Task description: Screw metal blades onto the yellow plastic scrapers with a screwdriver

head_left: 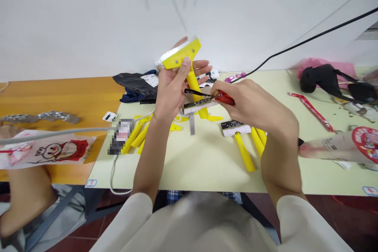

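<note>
My left hand [174,90] grips a yellow scraper [183,53] raised above the table, thumb pressed on its neck and other fingers behind. The head has two screws, and a clear cover runs along the blade edge. In my right hand [245,100] is a screwdriver [224,97] with a translucent red handle. Its tip cannot be made out. A black-and-white card [199,106] shows at the scraper's handle; whether it is attached is unclear. A scraper with a card [244,151] lies on the table, beside more yellow handles [258,141].
More yellow scrapers [138,136] lie left, near a cable and power strip. A metal strip [192,125] sits mid-table. Dark plastic bags [137,86] lie at the back left. A plastic cup [333,145], red strip [313,112] and black item [321,80] occupy the right. Another person's arm [29,193] is at left.
</note>
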Motion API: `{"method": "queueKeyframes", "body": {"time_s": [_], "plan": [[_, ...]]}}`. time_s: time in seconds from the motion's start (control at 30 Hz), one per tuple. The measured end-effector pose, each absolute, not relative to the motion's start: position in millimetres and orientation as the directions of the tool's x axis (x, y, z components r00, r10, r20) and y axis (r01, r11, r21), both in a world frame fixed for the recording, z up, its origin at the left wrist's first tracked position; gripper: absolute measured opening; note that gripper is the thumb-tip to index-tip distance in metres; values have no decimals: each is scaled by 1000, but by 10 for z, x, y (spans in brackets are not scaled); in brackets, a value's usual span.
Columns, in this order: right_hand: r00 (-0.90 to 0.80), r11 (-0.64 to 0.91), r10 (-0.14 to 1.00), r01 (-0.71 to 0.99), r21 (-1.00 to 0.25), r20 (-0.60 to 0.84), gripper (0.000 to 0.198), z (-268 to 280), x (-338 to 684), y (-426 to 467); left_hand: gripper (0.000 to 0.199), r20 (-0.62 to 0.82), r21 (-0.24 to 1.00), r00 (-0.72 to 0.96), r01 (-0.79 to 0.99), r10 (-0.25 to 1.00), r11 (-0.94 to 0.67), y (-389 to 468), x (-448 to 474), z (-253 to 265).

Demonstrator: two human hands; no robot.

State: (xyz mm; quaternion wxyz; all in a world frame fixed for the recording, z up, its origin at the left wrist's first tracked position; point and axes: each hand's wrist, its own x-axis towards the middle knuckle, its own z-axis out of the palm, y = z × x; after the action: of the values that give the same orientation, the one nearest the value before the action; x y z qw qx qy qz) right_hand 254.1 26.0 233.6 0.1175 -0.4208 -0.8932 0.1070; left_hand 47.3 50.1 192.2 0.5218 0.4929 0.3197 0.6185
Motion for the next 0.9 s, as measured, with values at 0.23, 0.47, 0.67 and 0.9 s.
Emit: {"method": "queueKeyframes", "body": {"time_s": [0.23,0.47,0.67,0.9], "plan": [[-559,635,767,729,-255,314,28,2322,2508,264,37,326,944,95,15,941,-329,509,289,1879],[-537,606,785,769,-201,309,20,2311,2482,257,25,329,886,268,245,906,-394,555,150,1895],[-646,675,737,690,-261,197,13,2233,2512,403,24,243,913,316,246,917,-327,599,105,1828],[-569,610,792,720,-332,221,15,2312,2549,370,30,231,961,266,86,936,-262,594,32,1906]]}}
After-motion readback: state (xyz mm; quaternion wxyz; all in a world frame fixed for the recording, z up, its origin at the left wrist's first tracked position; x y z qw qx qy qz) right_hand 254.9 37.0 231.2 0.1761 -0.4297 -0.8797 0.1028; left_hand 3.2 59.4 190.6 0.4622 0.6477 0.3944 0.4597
